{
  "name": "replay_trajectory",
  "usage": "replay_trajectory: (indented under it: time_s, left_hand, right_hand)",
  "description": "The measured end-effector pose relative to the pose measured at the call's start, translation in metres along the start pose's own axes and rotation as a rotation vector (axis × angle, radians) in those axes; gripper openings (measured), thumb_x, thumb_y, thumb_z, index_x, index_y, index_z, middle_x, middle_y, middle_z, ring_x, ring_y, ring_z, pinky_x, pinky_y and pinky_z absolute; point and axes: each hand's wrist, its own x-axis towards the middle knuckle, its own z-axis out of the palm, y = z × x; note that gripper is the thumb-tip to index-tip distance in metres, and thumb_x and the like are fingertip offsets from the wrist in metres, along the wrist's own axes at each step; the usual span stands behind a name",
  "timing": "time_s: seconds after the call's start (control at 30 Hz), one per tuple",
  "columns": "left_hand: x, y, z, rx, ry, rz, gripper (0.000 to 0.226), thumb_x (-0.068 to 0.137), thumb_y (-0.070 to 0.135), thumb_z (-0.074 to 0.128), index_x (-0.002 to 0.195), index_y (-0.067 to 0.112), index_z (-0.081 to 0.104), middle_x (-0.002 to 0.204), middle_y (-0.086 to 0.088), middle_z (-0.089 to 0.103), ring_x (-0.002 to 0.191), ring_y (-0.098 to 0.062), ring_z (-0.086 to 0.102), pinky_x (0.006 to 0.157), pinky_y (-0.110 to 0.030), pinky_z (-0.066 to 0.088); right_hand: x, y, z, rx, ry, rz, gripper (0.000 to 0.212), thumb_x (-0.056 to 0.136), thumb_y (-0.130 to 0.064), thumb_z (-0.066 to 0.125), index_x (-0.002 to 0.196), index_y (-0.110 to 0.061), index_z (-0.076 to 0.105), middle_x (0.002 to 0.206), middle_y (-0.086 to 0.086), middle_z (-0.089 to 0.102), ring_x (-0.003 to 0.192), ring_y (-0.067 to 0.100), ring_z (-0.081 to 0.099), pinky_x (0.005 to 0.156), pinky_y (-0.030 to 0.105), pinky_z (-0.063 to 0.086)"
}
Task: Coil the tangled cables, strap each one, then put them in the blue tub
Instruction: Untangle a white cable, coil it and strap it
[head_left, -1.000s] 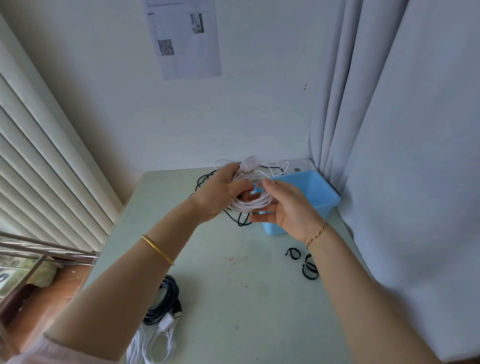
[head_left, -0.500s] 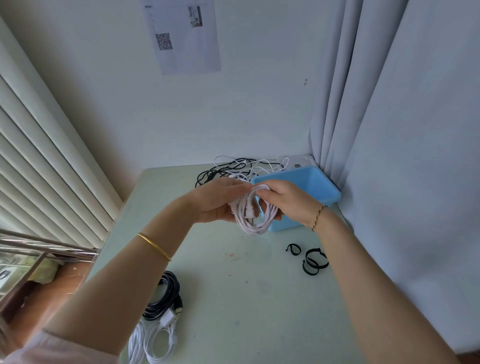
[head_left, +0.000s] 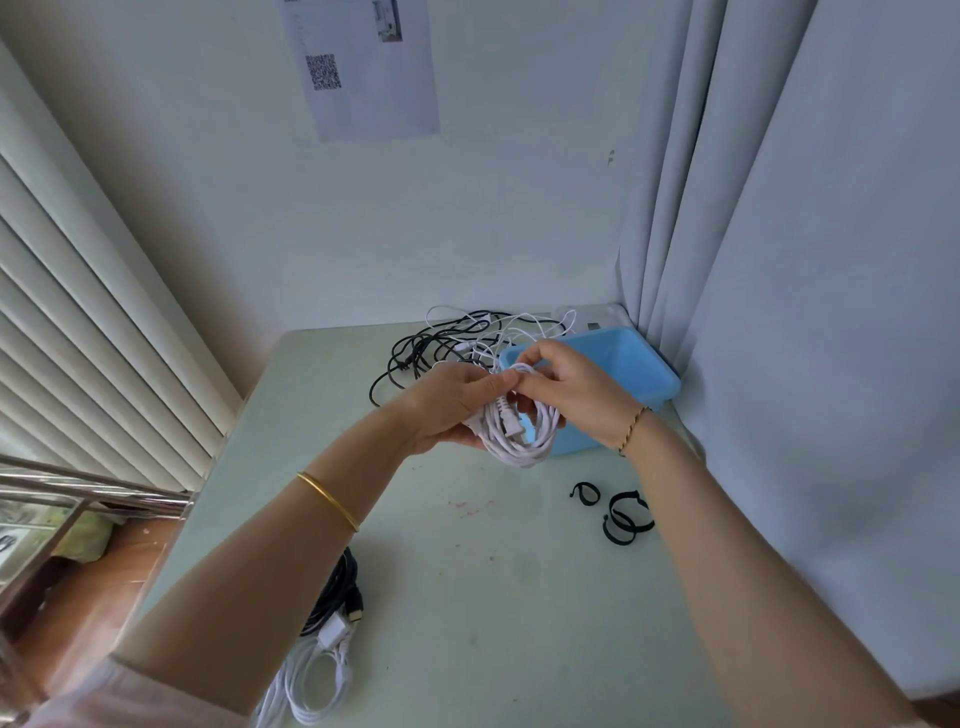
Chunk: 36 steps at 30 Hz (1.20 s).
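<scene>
A coiled white cable (head_left: 522, 439) with a plug at its end hangs between both hands above the table, just in front of the blue tub (head_left: 634, 364). My left hand (head_left: 447, 402) grips the coil from the left. My right hand (head_left: 569, 387) pinches its top from the right. Behind the hands a tangle of black and white cables (head_left: 452, 338) lies at the table's far edge. Three black straps (head_left: 621, 512) lie on the table right of centre, under my right forearm.
A black coiled cable (head_left: 337, 587) and a white coiled cable (head_left: 311, 680) lie near the table's (head_left: 467, 597) front left edge. A white box (head_left: 592, 314) sits behind the tub in the corner. Curtain on the right, blinds on the left.
Both hands have come down and toward me with the white coil. The coil has turned from flat to hanging, and the right hand has shifted from under it to pinching its top.
</scene>
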Motion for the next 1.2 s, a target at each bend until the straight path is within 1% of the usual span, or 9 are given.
replay_trajectory:
  time_s: [0.1, 0.23, 0.3, 0.37, 0.5, 0.6, 0.73, 0.97, 1.2]
  left_hand:
    - [0.004, -0.001, 0.002, -0.036, 0.13, 0.04, 0.042, 0.092, 0.037, 0.058, 0.105, -0.002, 0.065, 0.096, -0.016, 0.069, 0.081, -0.022, 0.068, 0.072, -0.035, 0.06]
    - [0.01, -0.001, 0.002, -0.23, 0.359, 0.091, 0.043, 0.092, 0.033, 0.06, 0.103, -0.009, 0.063, 0.09, -0.018, 0.067, 0.07, -0.02, 0.067, 0.061, -0.029, 0.058]
    - [0.013, -0.002, 0.002, -0.279, 0.416, 0.108, 0.045, 0.093, 0.034, 0.059, 0.103, -0.01, 0.062, 0.09, -0.019, 0.067, 0.073, -0.023, 0.068, 0.066, -0.031, 0.059]
    - [0.014, -0.004, 0.005, -0.315, 0.43, 0.119, 0.046, 0.093, 0.035, 0.059, 0.104, -0.01, 0.061, 0.092, -0.019, 0.067, 0.077, -0.023, 0.068, 0.07, -0.034, 0.059]
    - [0.01, -0.003, 0.006, -0.32, 0.396, 0.158, 0.035, 0.097, 0.029, 0.053, 0.103, -0.004, 0.06, 0.082, -0.011, 0.063, 0.055, -0.008, 0.063, 0.049, -0.017, 0.048]
    - [0.007, -0.003, 0.003, -0.353, 0.369, 0.17, 0.032, 0.098, 0.028, 0.051, 0.103, -0.002, 0.06, 0.081, -0.009, 0.064, 0.057, -0.008, 0.064, 0.053, -0.018, 0.05]
    - [0.005, 0.0, 0.007, -0.381, 0.365, 0.211, 0.028, 0.1, 0.024, 0.047, 0.097, -0.002, 0.057, 0.071, -0.007, 0.054, 0.048, -0.006, 0.056, 0.046, -0.016, 0.045]
    - [0.002, -0.001, 0.007, -0.419, 0.139, 0.316, 0.011, 0.094, 0.015, 0.055, 0.096, 0.007, 0.062, 0.086, -0.006, 0.067, 0.077, -0.016, 0.066, 0.071, -0.026, 0.055]
    - [0.007, -0.003, 0.011, -0.531, 0.102, 0.406, 0.026, 0.1, 0.015, 0.04, 0.107, 0.001, 0.06, 0.099, -0.013, 0.067, 0.089, -0.022, 0.066, 0.08, -0.03, 0.054]
  right_hand:
    - [-0.002, 0.005, 0.003, 0.307, 0.079, 0.087, 0.011, 0.092, -0.026, 0.058, 0.096, -0.016, 0.058, 0.085, 0.004, 0.064, 0.079, 0.02, 0.06, 0.067, 0.033, 0.048]
    - [-0.015, 0.006, 0.016, 0.441, -0.066, 0.225, 0.033, 0.086, -0.044, 0.055, 0.093, -0.013, 0.062, 0.081, 0.005, 0.066, 0.069, 0.018, 0.061, 0.052, 0.024, 0.046]
    - [-0.015, 0.008, 0.029, 0.596, -0.031, 0.186, 0.031, 0.093, -0.035, 0.052, 0.103, -0.006, 0.057, 0.082, 0.009, 0.063, 0.063, 0.017, 0.061, 0.047, 0.023, 0.046]
    - [-0.012, 0.01, 0.039, 0.757, 0.103, 0.112, 0.023, 0.097, -0.022, 0.047, 0.105, -0.001, 0.052, 0.077, 0.011, 0.059, 0.057, 0.014, 0.059, 0.045, 0.022, 0.046]
    - [-0.006, 0.01, 0.044, 0.855, 0.217, 0.054, 0.014, 0.098, -0.014, 0.045, 0.092, -0.004, 0.051, 0.069, 0.011, 0.051, 0.052, 0.014, 0.052, 0.045, 0.023, 0.043]
    - [-0.007, 0.009, 0.038, 0.824, 0.196, 0.021, 0.013, 0.096, -0.014, 0.048, 0.089, -0.004, 0.054, 0.064, 0.01, 0.052, 0.049, 0.014, 0.051, 0.044, 0.022, 0.043]
    - [-0.009, 0.007, 0.036, 0.839, 0.176, -0.009, 0.013, 0.095, -0.014, 0.049, 0.091, -0.003, 0.056, 0.064, 0.009, 0.055, 0.051, 0.015, 0.054, 0.045, 0.023, 0.047]
    - [-0.012, 0.004, 0.025, 0.732, 0.197, -0.048, 0.013, 0.095, -0.011, 0.049, 0.097, 0.0, 0.056, 0.071, 0.012, 0.056, 0.053, 0.015, 0.057, 0.048, 0.025, 0.051]
    - [-0.01, -0.002, 0.029, 0.846, 0.25, -0.028, 0.021, 0.098, -0.018, 0.043, 0.092, -0.002, 0.056, 0.068, 0.013, 0.057, 0.049, 0.017, 0.058, 0.045, 0.026, 0.05]
